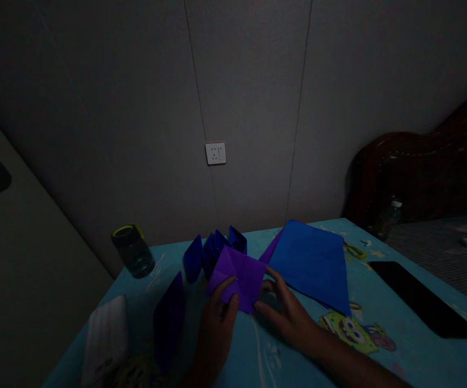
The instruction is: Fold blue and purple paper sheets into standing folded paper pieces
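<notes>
A folded square of purple paper (247,270) with crossing creases is held up over the table. My left hand (220,318) grips it at the lower left, thumb and index finger pressed on its face near the middle. At its right edge is my right hand (288,312), fingers curled, with the index fingertip at the right corner and the thumb near the bottom corner. Just behind the square stand several folded dark blue paper pieces (193,260). Another folded purple piece (169,318) stands to the left of my left hand.
Blue paper sheets (312,264) lie right of centre, with yellow-handled scissors (355,251) beside them. A dark flat object (421,299) lies farther right. On the left are a bottle (134,253) and a white striped pack (107,337). A patterned turquoise cloth (274,353) covers the table.
</notes>
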`<move>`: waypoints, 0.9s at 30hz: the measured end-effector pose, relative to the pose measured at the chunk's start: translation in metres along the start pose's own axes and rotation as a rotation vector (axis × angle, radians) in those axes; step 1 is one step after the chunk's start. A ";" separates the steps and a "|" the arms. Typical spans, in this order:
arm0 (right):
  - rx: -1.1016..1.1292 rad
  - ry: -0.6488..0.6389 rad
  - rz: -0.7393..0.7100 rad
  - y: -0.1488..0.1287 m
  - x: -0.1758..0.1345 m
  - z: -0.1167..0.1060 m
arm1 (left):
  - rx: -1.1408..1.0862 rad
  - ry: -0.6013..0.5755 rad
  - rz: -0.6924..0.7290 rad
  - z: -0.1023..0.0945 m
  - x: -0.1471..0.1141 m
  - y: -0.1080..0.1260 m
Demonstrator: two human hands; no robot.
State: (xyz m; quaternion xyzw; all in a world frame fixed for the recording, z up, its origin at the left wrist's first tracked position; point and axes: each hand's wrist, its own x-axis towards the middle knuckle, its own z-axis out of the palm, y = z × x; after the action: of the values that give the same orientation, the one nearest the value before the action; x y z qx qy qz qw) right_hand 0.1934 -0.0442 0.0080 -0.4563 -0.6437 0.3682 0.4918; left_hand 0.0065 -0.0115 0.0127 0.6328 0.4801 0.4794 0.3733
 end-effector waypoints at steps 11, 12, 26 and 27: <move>-0.316 -0.118 -0.236 -0.002 0.013 -0.047 | -0.042 -0.119 -0.014 0.000 -0.004 0.007; -0.295 -0.121 -0.240 -0.001 0.014 -0.047 | -0.053 -0.125 -0.012 0.000 -0.004 0.007; -0.081 0.043 -0.108 -0.005 0.018 -0.042 | -0.071 -0.245 0.037 -0.002 -0.014 -0.006; -0.080 0.072 -0.103 -0.005 0.018 -0.042 | -0.078 -0.262 0.039 -0.001 -0.014 -0.007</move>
State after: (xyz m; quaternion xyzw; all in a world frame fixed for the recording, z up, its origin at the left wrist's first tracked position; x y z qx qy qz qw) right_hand 0.2310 -0.0277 0.0286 -0.4550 -0.6624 0.2995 0.5143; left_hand 0.0029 -0.0233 0.0033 0.6840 0.3958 0.4182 0.4478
